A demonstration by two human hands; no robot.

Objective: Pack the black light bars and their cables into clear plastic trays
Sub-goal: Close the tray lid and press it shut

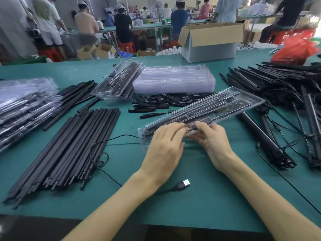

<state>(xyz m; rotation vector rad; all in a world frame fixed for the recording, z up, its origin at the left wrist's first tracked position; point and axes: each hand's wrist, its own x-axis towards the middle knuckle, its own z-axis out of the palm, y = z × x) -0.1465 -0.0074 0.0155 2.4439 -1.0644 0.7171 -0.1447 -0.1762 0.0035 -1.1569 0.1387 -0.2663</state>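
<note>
Head view: clear glossy tray (257, 101) (long, bar-filled).

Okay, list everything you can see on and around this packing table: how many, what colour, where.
clear plastic tray: one, clear, black bars inside, tilted at centre
empty trays: one stack, clear, behind centre
filled trays: two stacks, clear and black, far left and back centre
light bars: many, black, row at left, pile with cables at right
small black pieces: many, black, heap mid-table
USB plug: one, silver on black lead, near front
cardboard box: one, brown, open, back right
red bag: one, red, far right
table: one, green
people: several, blurred, far benches
left hand: one, fingers on tray's near end
right hand: one, pinching tray's near end
</note>
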